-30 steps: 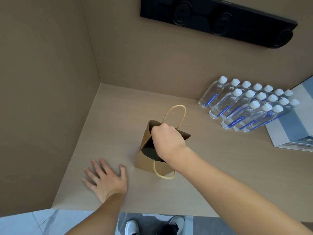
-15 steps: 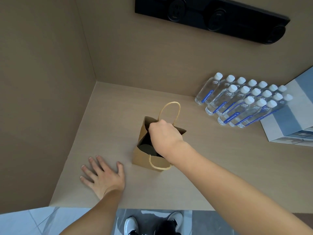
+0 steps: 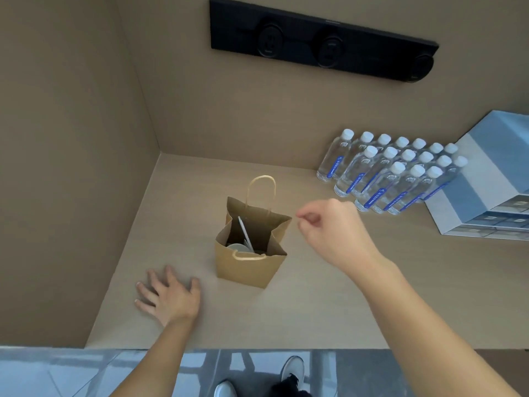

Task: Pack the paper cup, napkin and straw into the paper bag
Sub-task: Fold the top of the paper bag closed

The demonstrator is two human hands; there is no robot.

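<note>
A small brown paper bag (image 3: 246, 267) with twisted handles stands upright and open on the beige table. Inside it a white straw (image 3: 245, 232) leans against the back wall, and the pale round top of a paper cup (image 3: 238, 248) shows at the bottom. I see no napkin; the bag's walls hide the rest of its inside. My right hand (image 3: 333, 230) hovers to the right of the bag, above the table, fingers loosely curled and holding nothing. My left hand (image 3: 169, 296) lies flat on the table to the left of the bag, fingers spread.
Several clear water bottles (image 3: 392, 173) with white caps stand in rows at the back right, beside a blue-and-white box (image 3: 486, 184). Beige walls close the left and back. A black panel (image 3: 320, 38) hangs on the back wall. The table's front edge (image 3: 257, 348) runs near my feet.
My right hand has come out of the bag and moved right, empty. The straw now shows inside the bag. My left hand stays flat on the table.
</note>
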